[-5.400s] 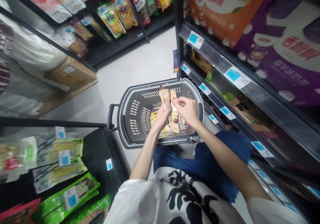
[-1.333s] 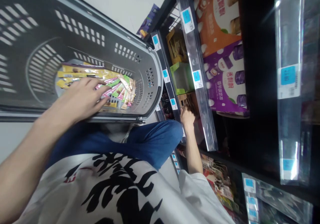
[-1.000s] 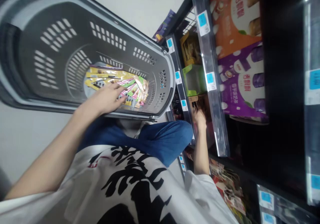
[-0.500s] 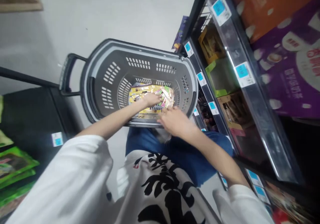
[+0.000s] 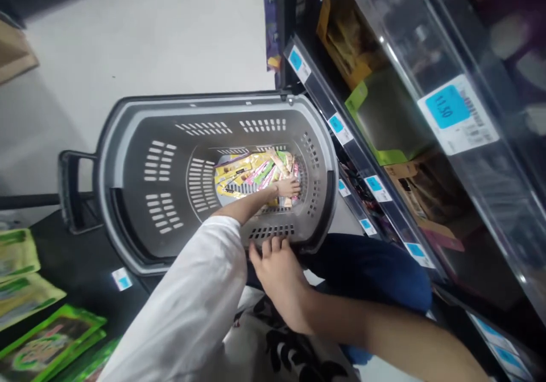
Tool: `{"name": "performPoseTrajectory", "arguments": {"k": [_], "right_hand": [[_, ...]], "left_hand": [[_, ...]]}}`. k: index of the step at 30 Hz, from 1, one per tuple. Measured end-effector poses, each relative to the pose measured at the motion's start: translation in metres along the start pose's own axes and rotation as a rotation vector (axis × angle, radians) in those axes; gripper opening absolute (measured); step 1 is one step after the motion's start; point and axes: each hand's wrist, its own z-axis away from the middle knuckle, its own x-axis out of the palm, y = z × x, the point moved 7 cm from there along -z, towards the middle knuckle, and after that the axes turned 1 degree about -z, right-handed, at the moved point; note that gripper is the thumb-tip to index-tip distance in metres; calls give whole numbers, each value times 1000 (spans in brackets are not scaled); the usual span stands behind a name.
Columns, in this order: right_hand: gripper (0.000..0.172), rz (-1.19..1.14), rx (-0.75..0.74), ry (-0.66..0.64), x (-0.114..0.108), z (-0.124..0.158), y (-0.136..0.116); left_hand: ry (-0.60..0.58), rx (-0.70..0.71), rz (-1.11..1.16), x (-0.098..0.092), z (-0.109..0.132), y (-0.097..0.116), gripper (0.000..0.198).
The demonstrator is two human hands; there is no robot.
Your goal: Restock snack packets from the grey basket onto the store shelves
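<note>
A deep grey shopping basket (image 5: 157, 135) with slotted walls stands in front of me, its handle sticking out on the left. On its floor lie several slim snack packets (image 5: 239, 169) in yellow, pink and green wrappers. My left hand (image 5: 288, 187) reaches down inside, fingers a little apart, over the packets at the right end; its palm is hidden. My right hand (image 5: 279, 274) has its fingers hooked over the basket's near rim.
To the right rise dark shelves with price tags (image 5: 458, 112) and a green-edged box (image 5: 379, 123). At left, a black display surface (image 5: 81, 262) bears green snack bags (image 5: 51, 336). A cardboard-coloured box (image 5: 15, 49) sits at the far left on the pale floor.
My left hand has moved right and deeper into the basket. My right hand has drawn back to the near rim. The basket looks nearer, and several packets lie more spread out.
</note>
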Motion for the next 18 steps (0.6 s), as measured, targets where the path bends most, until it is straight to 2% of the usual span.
{"name": "performPoseTrajectory", "arguments": {"k": [4, 7, 11, 15, 18], "right_hand": [[53, 49, -7, -45, 9, -5, 6], [52, 89, -5, -28, 15, -8, 5], [48, 84, -11, 10, 17, -14, 1], [47, 58, -35, 7, 14, -17, -1], [47, 52, -42, -11, 12, -17, 0]], "left_hand": [[-58, 119, 37, 17, 20, -7, 19], [-77, 161, 84, 22, 41, -9, 22], [-161, 215, 225, 26, 61, 7, 21], [-256, 255, 225, 28, 64, 18, 22], [-230, 183, 112, 27, 59, 4, 27]]}}
